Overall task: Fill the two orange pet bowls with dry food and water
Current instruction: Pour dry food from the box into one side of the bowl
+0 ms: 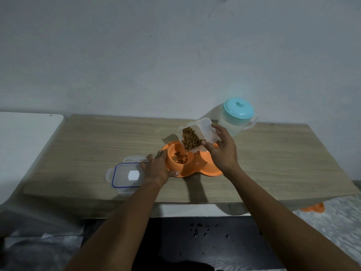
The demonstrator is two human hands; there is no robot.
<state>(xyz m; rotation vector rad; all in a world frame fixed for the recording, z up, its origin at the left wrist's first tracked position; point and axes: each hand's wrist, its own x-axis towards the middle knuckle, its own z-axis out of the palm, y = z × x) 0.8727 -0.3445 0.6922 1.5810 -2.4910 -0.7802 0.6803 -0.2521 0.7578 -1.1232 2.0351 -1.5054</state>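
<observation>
An orange double pet bowl (203,170) sits on the wooden table. Its left bowl holds some brown dry food (179,157). My right hand (221,151) grips a clear plastic container (197,133) tilted over that left bowl, with kibble lying against its lower lip. My left hand (158,168) rests on the bowl's left rim, fingers wrapped around the edge. The right bowl is mostly hidden behind my right hand and the container. A translucent water pitcher (237,119) with a teal lid stands behind, to the right.
The container's clear lid (127,176) with a blue seal lies on the wooden table (283,163) left of the bowl. A white surface (25,137) adjoins the table's left end. Another orange object (313,208) lies on the floor, below the table's right front edge.
</observation>
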